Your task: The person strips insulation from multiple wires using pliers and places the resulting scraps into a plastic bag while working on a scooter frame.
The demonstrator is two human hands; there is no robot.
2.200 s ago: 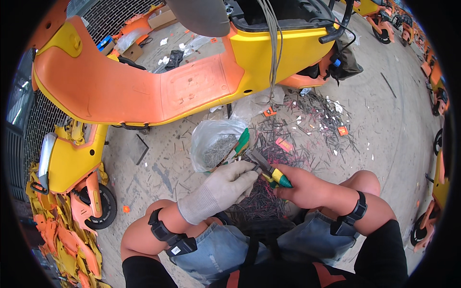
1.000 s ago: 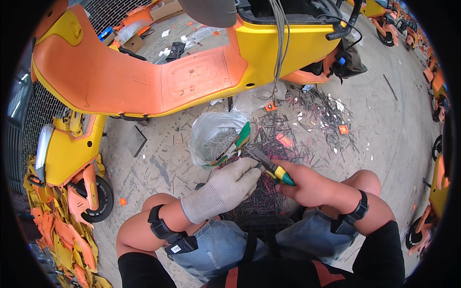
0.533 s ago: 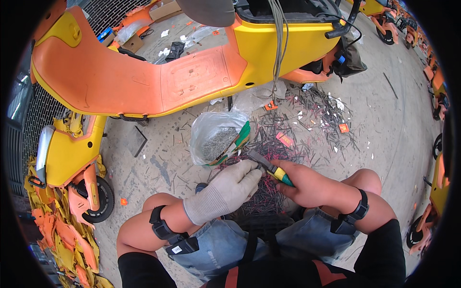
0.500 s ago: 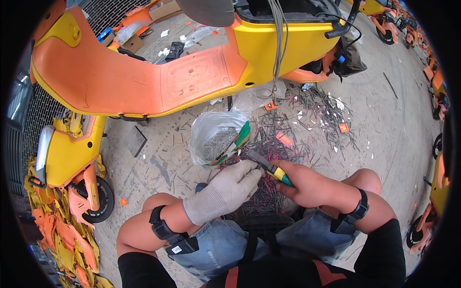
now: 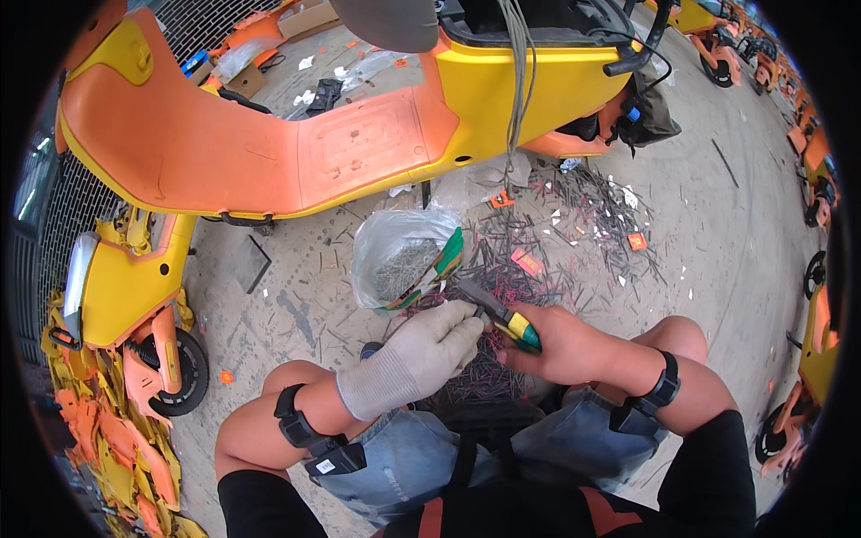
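My right hand (image 5: 565, 343), bare, is wrapped around the yellow-and-green handles of a pair of pliers (image 5: 519, 325). Their dark metal head points up and left, beside the fingertips of my left hand (image 5: 432, 351). That hand wears a pale knit glove, its fingers pinched together; what they hold, if anything, is hidden. Under both hands lies a heap of thin dark strips (image 5: 480, 377), mixed with pink-red bits. Just beyond the glove stands an open bag (image 5: 363, 260) with a clear liner, holding many thin grey metal pieces (image 5: 405, 269).
A yellow-and-orange scooter body (image 5: 359, 152) spans the far side, with grey cables (image 5: 517, 90) hanging from it. Another scooter front with a wheel (image 5: 182, 372) stands at left, near piled orange and yellow panels (image 5: 117, 439). More scooters line the right edge. Strips and scraps (image 5: 596, 211) litter the concrete.
The view has shifted slightly. Both hands stay close together in nearly the same place, and the pliers' handles look a little farther apart.
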